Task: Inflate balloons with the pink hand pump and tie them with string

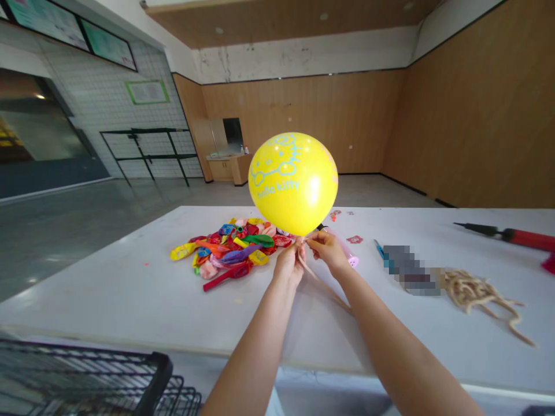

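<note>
A blown-up yellow balloon (295, 185) with a light blue cartoon cat and lettering stands upright above the table, its neck pointing down. My left hand (289, 263) pinches the neck from below, fingers closed. A beige cord (323, 283) hangs from the same spot and runs down to the right, under my right forearm. Close beside the neck, my right hand (327, 248) has its thumb and fingers pressed together on the cord; its exact hold is partly hidden. Behind my right hand lies a pink cylinder-shaped item (350, 254), mostly covered.
Uninflated balloons (234, 248) of many colours lie heaped left of my hands. At right are a tangle of beige cord (472, 289), a blurred-out item (411, 271) and a red-and-black hand pump (515, 236). A black wire cart (87, 370) stands at the table's (130, 312) near left edge.
</note>
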The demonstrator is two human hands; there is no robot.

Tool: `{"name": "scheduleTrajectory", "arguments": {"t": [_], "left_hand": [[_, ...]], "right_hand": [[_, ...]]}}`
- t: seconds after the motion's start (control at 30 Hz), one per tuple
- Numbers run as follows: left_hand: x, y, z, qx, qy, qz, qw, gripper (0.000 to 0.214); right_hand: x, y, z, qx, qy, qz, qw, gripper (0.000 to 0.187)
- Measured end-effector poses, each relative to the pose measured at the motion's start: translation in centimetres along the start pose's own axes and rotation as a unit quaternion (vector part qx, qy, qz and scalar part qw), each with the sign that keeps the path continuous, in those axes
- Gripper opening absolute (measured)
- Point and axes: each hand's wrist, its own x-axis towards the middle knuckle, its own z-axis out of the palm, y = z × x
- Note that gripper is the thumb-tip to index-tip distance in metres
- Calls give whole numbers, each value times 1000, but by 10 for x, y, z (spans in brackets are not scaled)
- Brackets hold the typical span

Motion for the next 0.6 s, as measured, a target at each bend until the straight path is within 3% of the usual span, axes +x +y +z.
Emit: {"name": "scheduleTrajectory", "arguments": {"t": [0.17, 0.3, 0.4, 0.6], "left_hand": [[6, -3, -3, 18, 36, 101, 994, 19], [10, -5, -7, 42, 42, 160, 985, 25], [10, -7, -10, 82, 31, 190, 978, 28], [8, -13, -14, 193, 8, 221, 956, 29]], "right_hand": [[-5, -8, 3, -233, 7, -130, 964, 17], [-13, -21, 6, -335, -19, -186, 923, 20], [-17, -27, 7, -356, -35, -209, 910, 19], [-14, -29, 0, -303, -1, -186, 935, 19]]}}
